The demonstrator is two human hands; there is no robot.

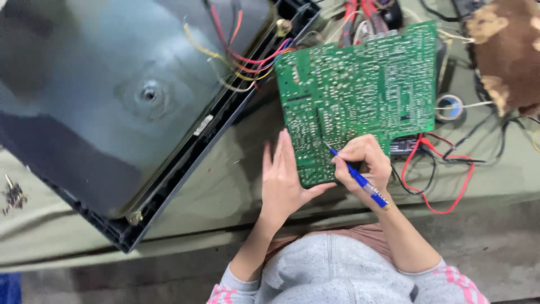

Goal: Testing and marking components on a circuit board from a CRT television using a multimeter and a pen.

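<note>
Biggest thing in view: the picture tube (pixel 129 95), a broad grey glass funnel lying face down in its dark plastic frame (pixel 185 163), filling the far left part of the olive cloth-covered bench (pixel 225 191) and hanging out toward its near edge. Red and yellow wires (pixel 236 56) run off the tube's far right side toward the board.

Next down, the green circuit board (pixel 360 90), solder side up, sitting right of the tube in the middle of the bench, its near left corner reaching toward the person. Beyond its right edge, at the far right corner, a brown and cream fabric lump (pixel 506 56). Near that, a roll of tape (pixel 450 107) just off the board's right edge, and a red lead (pixel 444 180) looping along the near right part of the bench beside black cables.

Now the hands. The left hand (pixel 284 180) lies flat, fingers straight and together, pressed against the board's near left edge with the thumb tucked under the corner, steadying it. The right hand (pixel 365 163) is curled tight, fingers pinching a blue pen (pixel 360 179); its tip touches the solder side near the board's near edge, barrel slanting back over the wrist.

Smallest: a scatter of dark bits (pixel 14 197) at the bench's left edge.
</note>
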